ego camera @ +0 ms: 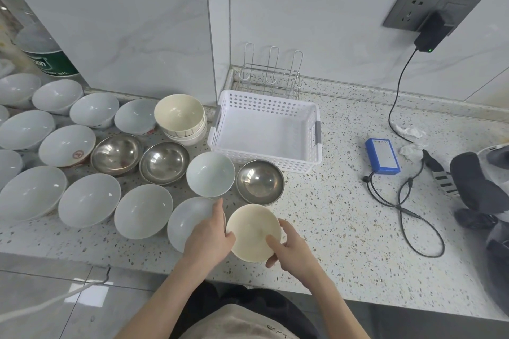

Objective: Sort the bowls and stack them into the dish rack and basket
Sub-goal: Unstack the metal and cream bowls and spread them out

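A cream bowl (pixel 252 230) is held near the counter's front edge by both hands. My left hand (pixel 210 237) grips its left rim; my right hand (pixel 290 250) grips its right rim with the thumb inside. An empty white perforated basket (pixel 265 129) stands behind, and a wire dish rack (pixel 271 77) sits against the wall behind it. A stack of cream bowls (pixel 180 118) stands left of the basket. Three steel bowls (pixel 260 181) (pixel 164 162) (pixel 117 154) and several white bowls (pixel 210 173) (pixel 143 210) cover the counter's left side.
A blue battery pack (pixel 382 155) with black cables (pixel 405 206) lies right of the basket, fed from a charger (pixel 431 33) in the wall socket. Crumpled tissue (pixel 410 132) and a dark device (pixel 484 187) sit at the far right. A bottle (pixel 41 47) stands at the back left.
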